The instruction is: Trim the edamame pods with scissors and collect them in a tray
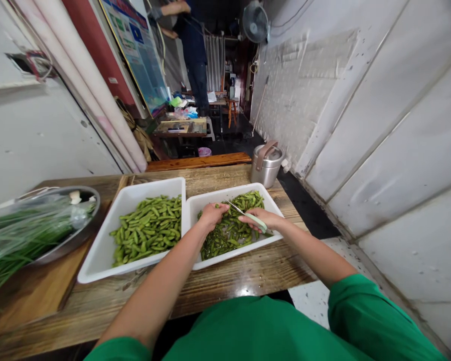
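Observation:
Over the right-hand white tray, my right hand is closed around scissors with pale green handles, their blades pointing toward my left hand. A green edamame pod is pinched in the fingers of my left hand, close to the blade tips. Beneath both hands lie many wet edamame pods in that tray. The left white tray, touching the right one, holds a heap of edamame pods. My palms and part of the scissor handles are hidden.
A metal bowl with bagged long green vegetables rests on a wooden board at the left. Behind the right tray stands a steel bucket with a brown handle. Farther back, a person stands by a cluttered low table.

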Action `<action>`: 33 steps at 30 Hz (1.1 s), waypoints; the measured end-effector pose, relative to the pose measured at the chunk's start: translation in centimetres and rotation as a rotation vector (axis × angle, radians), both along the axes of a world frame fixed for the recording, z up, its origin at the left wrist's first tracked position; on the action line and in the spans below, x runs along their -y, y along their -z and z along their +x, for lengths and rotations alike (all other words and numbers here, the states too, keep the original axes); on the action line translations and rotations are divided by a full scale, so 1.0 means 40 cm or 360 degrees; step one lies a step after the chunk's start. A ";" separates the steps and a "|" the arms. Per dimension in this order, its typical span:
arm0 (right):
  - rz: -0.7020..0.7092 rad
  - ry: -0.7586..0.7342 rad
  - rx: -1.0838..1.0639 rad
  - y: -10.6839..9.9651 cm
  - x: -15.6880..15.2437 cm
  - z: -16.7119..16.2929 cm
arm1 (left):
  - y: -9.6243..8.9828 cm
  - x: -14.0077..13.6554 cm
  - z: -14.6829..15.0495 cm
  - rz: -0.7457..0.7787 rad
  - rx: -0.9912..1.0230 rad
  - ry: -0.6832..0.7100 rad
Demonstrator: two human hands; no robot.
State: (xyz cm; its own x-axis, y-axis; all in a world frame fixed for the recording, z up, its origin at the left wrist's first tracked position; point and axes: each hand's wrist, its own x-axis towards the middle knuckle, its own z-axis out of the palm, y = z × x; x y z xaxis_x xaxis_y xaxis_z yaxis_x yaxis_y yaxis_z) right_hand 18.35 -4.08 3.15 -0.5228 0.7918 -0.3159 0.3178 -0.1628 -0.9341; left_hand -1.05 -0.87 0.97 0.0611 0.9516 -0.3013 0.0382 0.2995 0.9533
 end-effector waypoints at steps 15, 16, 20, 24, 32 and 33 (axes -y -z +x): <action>-0.0442 -0.0073 -0.0206 0.015 -0.015 -0.014 | -0.016 -0.013 -0.015 -0.0182 0.0550 -0.0079; -0.0440 -0.0076 -0.0206 0.015 -0.016 -0.015 | -0.016 -0.012 -0.013 -0.0162 0.0544 -0.0093; -0.0337 -0.0060 -0.0189 0.014 -0.014 -0.014 | -0.015 -0.006 -0.005 -0.0152 0.0495 -0.0104; -0.0215 -0.0060 -0.0162 0.014 -0.008 -0.011 | -0.014 -0.002 -0.003 -0.0143 0.0471 -0.0084; -0.0056 0.0000 -0.0011 0.016 -0.005 -0.005 | -0.019 -0.001 0.001 -0.0039 0.0318 -0.0035; -0.0044 0.0002 -0.0010 0.015 -0.005 -0.005 | -0.031 0.000 -0.009 0.0058 0.0202 -0.0108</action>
